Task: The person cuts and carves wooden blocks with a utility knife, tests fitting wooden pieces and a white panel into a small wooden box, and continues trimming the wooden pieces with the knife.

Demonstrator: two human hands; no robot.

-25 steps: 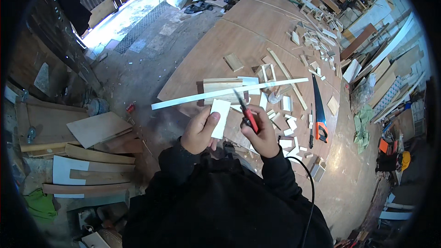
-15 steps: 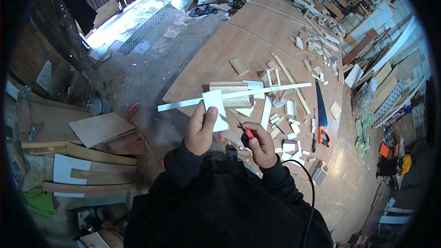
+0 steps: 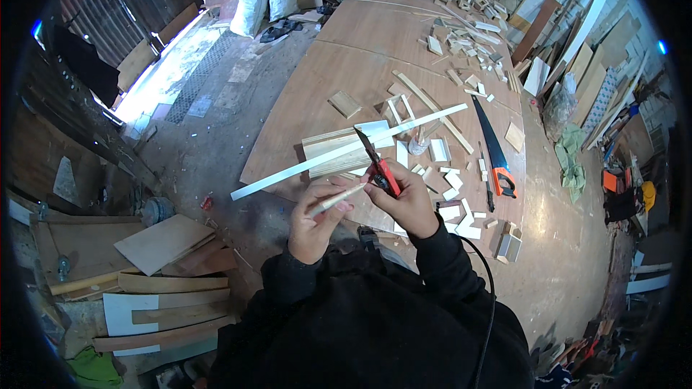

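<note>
My left hand [image 3: 311,225] is closed on a small flat white board piece [image 3: 333,202], now turned nearly edge-on, pinched between thumb and fingers. In my right hand [image 3: 414,205] is a red and black utility knife [image 3: 389,180], gripped with its dark blade tip pointing up and to the left. The right fingers are close to the board's right end; whether they touch it I cannot tell. Beyond the hands, a long white strip [image 3: 277,176] lies slantwise over a stack of wooden slats [image 3: 317,148] on the large brown tabletop [image 3: 285,119].
A handsaw [image 3: 490,137] with an orange and black handle lies to the right on the table. Small white and wooden offcuts [image 3: 450,180] are scattered near my right hand. Wooden boards [image 3: 164,241] are piled at the left, and white sacks [image 3: 250,3] stand far back.
My left hand has tilted the white board piece from face-on to edge-on. My right hand has raised the knife and brought it nearer the board. The whole view has shifted slightly.
</note>
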